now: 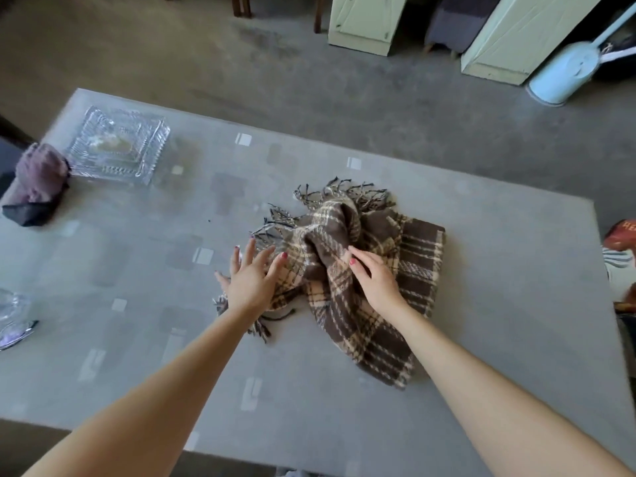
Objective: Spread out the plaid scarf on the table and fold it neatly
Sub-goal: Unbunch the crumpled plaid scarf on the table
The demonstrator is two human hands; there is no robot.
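Note:
A brown and cream plaid scarf (406, 256) lies crumpled in a heap right of the middle of the grey table (309, 407), its dark fringe sticking out at the far side and at the left. My left hand (249, 278) rests with fingers spread on the scarf's left edge, over the fringe. My right hand (373, 278) lies on the bunched middle of the scarf, fingers curled down into a fold.
A square cut-glass dish (118, 144) stands at the far left of the table, with a purple and black cloth bundle (36, 185) beside it. Another glass item (12, 320) shows at the left edge. Pale cabinets (364, 22) and a white bin (564, 72) stand on the floor beyond.

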